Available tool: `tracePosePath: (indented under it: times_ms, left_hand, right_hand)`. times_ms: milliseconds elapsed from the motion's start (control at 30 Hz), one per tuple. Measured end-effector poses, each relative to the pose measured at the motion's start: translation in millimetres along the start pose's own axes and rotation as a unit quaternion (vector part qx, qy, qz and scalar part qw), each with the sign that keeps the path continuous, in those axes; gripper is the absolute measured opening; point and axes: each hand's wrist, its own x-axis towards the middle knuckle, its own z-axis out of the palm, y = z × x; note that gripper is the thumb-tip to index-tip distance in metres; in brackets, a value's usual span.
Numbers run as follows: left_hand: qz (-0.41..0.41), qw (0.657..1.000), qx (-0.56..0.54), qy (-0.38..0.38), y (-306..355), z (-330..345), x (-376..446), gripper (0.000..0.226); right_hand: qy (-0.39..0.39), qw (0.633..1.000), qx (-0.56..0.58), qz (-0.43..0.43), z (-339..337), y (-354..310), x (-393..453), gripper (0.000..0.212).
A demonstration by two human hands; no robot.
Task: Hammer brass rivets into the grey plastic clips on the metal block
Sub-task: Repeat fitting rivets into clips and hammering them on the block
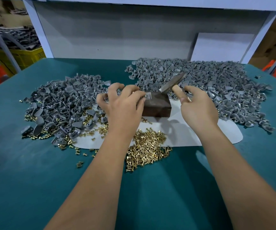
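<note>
Both hands busy: your left hand (123, 103) pinches a clip (148, 96) steady atop the metal block (157, 105); your right hand (198, 105) grips the hammer (173, 83) above it.

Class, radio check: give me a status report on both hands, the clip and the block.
Left hand pinches grey clip on metal block. Right hand grips hammer, head raised over block. Nothing in the way.
</note>
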Motion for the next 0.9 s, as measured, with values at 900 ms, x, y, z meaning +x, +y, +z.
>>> tracePosePath:
  times_ms: [900]
  left_hand:
    - [-0.134, 0.984, -0.039, -0.111, -4.9, 8.4, 5.3, 0.014]
  right_hand:
    - [-0.001, 0.947, -0.314, -0.076, -15.6, 3.5, -8.8, 0.028]
